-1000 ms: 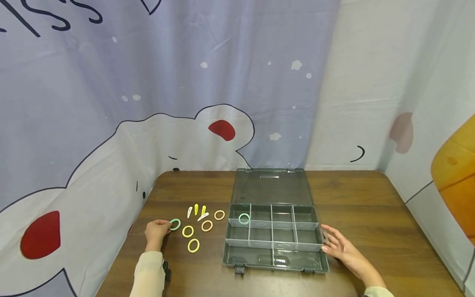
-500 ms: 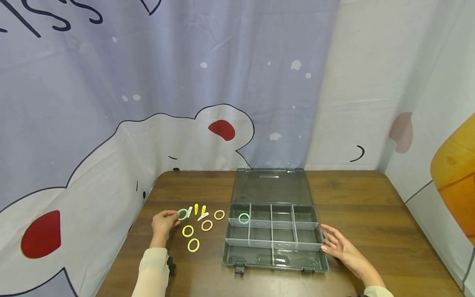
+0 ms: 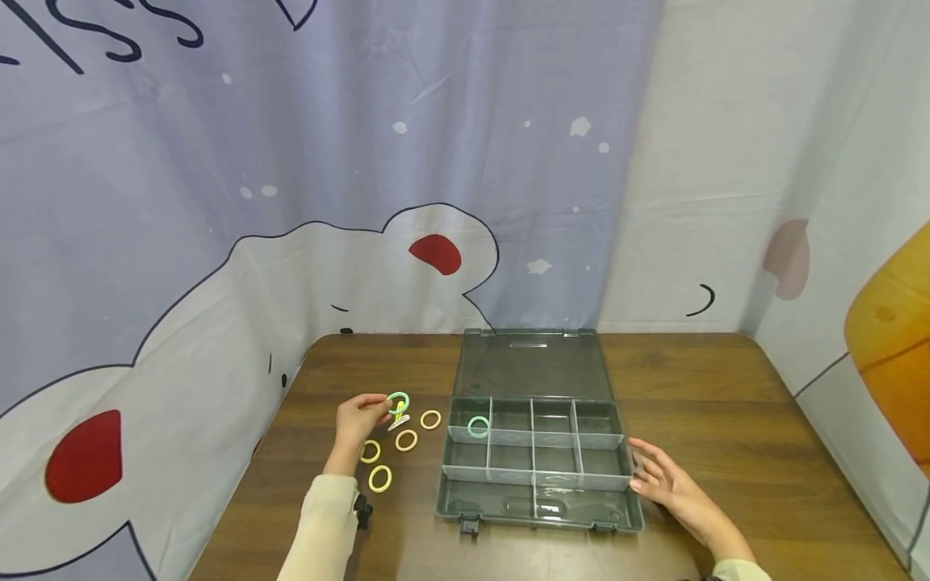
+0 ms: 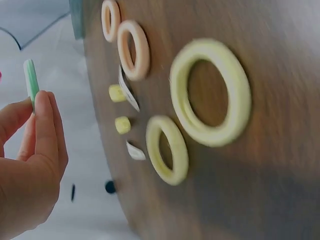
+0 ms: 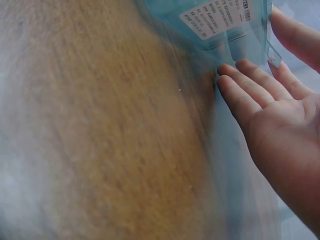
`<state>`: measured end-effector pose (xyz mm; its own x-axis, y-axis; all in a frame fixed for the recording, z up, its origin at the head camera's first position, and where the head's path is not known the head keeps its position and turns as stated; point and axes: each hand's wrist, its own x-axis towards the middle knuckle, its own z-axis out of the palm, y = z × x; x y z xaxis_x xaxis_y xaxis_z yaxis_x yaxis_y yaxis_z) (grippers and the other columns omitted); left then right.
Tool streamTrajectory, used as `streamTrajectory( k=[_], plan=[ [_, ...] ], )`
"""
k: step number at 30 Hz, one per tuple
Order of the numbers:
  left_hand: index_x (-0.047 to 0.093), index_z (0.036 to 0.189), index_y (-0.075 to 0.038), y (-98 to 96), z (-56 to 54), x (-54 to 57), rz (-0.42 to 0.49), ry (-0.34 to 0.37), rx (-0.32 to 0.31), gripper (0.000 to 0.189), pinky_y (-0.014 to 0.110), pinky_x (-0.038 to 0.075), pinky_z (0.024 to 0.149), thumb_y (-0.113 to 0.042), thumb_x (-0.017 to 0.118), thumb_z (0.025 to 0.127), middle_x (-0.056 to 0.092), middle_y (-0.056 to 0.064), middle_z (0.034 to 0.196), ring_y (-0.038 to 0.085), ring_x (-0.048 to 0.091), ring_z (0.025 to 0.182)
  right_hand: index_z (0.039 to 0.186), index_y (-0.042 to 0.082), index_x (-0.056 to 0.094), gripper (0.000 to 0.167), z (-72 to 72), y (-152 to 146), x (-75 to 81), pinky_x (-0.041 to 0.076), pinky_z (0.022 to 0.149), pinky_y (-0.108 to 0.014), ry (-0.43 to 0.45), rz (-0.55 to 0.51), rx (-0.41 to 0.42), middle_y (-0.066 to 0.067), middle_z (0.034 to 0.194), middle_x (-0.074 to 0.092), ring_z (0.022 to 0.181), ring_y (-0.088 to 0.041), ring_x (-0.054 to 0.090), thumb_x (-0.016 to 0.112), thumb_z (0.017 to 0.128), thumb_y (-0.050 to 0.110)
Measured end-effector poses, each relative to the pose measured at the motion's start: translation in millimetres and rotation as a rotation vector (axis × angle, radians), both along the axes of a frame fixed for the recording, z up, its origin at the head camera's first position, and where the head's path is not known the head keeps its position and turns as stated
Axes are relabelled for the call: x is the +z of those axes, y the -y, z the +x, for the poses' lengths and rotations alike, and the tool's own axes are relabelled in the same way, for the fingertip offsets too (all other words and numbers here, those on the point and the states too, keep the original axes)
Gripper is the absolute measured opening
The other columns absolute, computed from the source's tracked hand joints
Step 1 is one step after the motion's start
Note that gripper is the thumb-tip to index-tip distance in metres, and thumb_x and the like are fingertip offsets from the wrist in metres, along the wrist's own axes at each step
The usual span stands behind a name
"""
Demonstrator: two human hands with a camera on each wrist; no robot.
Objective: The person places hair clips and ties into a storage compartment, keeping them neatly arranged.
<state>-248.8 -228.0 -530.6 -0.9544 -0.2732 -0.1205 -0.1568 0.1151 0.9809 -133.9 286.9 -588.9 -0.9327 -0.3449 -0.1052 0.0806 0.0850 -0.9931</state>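
Observation:
My left hand [image 3: 356, 424] pinches a mint-green hair tie [image 4: 31, 80] between thumb and fingertips, raised above the table. From the head view it overlaps the yellow and white hair clips [image 3: 398, 423]. Two yellow hair ties [image 4: 240, 95] lie near the left wrist, and two peach ones [image 4: 144, 56] lie farther toward the box. An open, grey see-through compartment box [image 3: 508, 457] stands to the right; another mint-green hair tie [image 3: 478, 417] leans in its back left compartment. My right hand [image 3: 676, 488] rests against the box's right side, fingers extended.
The box's raised lid [image 3: 530, 367] lies back toward the curtain [image 3: 538, 202]. Two dark latches, one of them the left latch [image 3: 469, 527], stick out at its front. A printed label [image 5: 215, 17] shows on the box in the right wrist view. The wooden table [image 3: 697, 403] reaches the curtain.
My left hand has moved to the right and away from me with the mint-green hair tie, lifting it over the hair clips. The right hand and the box stay in place.

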Motion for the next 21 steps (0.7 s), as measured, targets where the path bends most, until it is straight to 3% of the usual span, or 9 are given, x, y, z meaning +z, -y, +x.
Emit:
streamTrajectory(
  k=[9, 16, 21],
  plan=[
    [0.065, 0.104, 0.013, -40.3, -4.6, 10.1, 0.003, -0.008, -0.1, 0.022, 0.036, 0.059, 0.074, 0.003, 0.07, 0.084, 0.068, 0.022, 0.089, 0.022, 0.07, 0.07, 0.152, 0.007, 0.012, 0.07, 0.8, 0.3, 0.9, 0.038, 0.093, -0.012, 0.0, 0.001, -0.001, -0.033, 0.154, 0.003, 0.135, -0.058, 0.014, 0.053, 0.096, 0.006],
    [0.065, 0.101, 0.013, -71.6, -13.7, 14.1, 0.004, -0.043, -0.203, 0.02, 0.044, 0.058, 0.079, 0.006, 0.069, 0.083, 0.068, 0.022, 0.087, 0.03, 0.07, 0.076, 0.152, 0.006, 0.011, 0.07, 1.1, 1.5, 1.5, 0.038, 0.093, -0.012, -0.007, -0.003, 0.002, -0.034, 0.154, 0.003, 0.135, -0.058, 0.014, 0.053, 0.096, 0.006],
    [0.064, 0.099, 0.016, -95.2, -16.9, 15.0, 0.036, -0.056, -0.265, 0.019, 0.036, 0.059, 0.074, 0.01, 0.068, 0.081, 0.067, 0.024, 0.086, 0.025, 0.07, 0.072, 0.152, 0.007, 0.011, 0.069, 1.5, 1.1, 1.6, 0.037, 0.093, -0.011, -0.003, -0.006, 0.004, -0.033, 0.154, 0.003, 0.135, -0.057, 0.013, 0.052, 0.096, 0.006]
  ],
)
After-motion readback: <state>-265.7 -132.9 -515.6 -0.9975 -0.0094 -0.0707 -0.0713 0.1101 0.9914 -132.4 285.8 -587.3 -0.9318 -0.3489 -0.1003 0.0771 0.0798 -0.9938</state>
